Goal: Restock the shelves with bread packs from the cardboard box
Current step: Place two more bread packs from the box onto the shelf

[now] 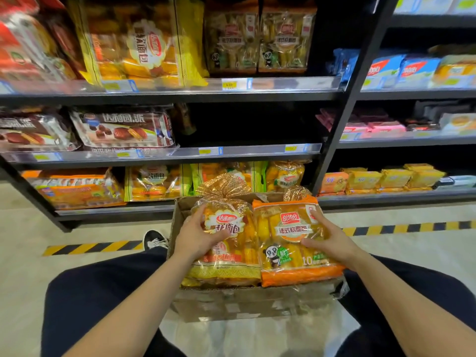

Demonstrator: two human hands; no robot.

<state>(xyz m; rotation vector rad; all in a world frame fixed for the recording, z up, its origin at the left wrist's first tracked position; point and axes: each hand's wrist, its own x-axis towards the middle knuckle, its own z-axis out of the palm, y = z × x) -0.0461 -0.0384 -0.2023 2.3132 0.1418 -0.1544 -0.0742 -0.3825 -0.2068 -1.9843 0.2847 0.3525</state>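
A cardboard box [242,302] sits on the floor between my knees, in front of the shelves. Two bread packs lie side by side on top of it. On the left is a yellow-trimmed pack [231,256] with a gathered gold top, and my left hand [198,235] grips its left side with the thumb across the front. Beside it on the right is an orange-trimmed pack [291,253] with a panda picture, which my right hand [327,235] holds by its right edge.
The black shelf unit [195,153] holds bread and cake packs on three levels, with a dark gap at the middle shelf's right half [247,127]. A second unit [412,140] stands to the right. Yellow-black tape [92,247] runs along the floor. My shoe [154,239] is left of the box.
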